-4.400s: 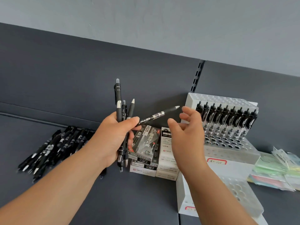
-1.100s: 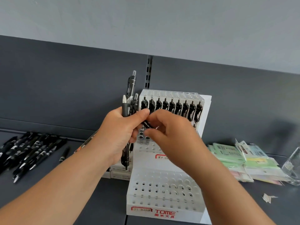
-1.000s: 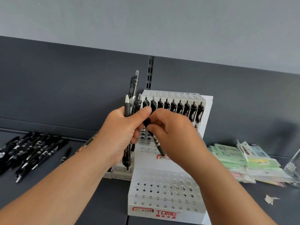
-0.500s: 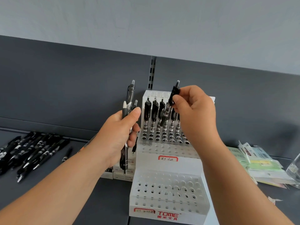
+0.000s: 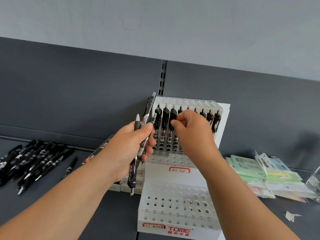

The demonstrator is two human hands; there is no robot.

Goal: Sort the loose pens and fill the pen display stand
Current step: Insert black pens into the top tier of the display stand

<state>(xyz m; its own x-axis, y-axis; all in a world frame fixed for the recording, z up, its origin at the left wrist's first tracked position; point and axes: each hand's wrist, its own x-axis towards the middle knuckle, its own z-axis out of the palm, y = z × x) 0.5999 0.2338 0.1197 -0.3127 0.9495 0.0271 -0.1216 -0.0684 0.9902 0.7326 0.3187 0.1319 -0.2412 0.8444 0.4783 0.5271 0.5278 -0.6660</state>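
A dark grey shelf [image 5: 52,196] carries a white stand [image 5: 176,213] at its middle, with flat boxes [image 5: 124,185] just beside it at 9 o'clock. Further out at 9 o'clock lies a heap of black pens [image 5: 32,161], one pen [image 5: 70,168] apart from it. At 3 o'clock lie pastel packets [image 5: 259,174], a clear tub [image 5: 314,184] and a paper scrap [image 5: 291,216].

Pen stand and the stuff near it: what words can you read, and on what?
"TOME": red, front of the pen display stand.
Characters under it: blurred.
Upper red-framed label, handwritten: unreadable.
Lower red-framed label: blurred.
Print on the pens in the left hand: blurred.
Packets at right: too small.
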